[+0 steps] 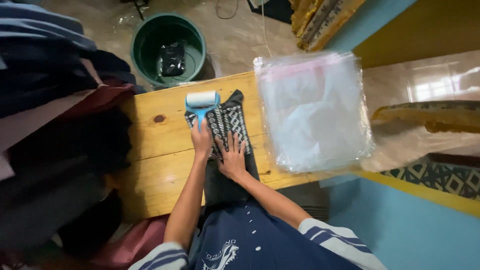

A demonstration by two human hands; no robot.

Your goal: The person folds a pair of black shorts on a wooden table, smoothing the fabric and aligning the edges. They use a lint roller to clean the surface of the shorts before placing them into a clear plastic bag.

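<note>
Centre of frame: your left hand (201,140) is clamped on the blue lint roller (201,102); your right hand (232,159), fingers spread, flattens the patterned dark cloth (227,122) on the wooden table (155,150). Loose pressure could let the cloth bunch under the roller.

Wooden table (155,150): a folded patterned cloth (226,125) is laid near the middle, running from the far edge to the near edge and hanging over it. A lint roller (201,102) is placed on the cloth's far end. The left hand (201,140) is set on the roller's handle; the right hand (233,159) is laid flat on the cloth, just right of the left. A stack of plastic bags (312,110) is placed at the right end, overhanging that edge. Piled garments (50,125) are stacked at the left end. A bucket (168,47) is stood on the floor beyond the far edge.
</note>
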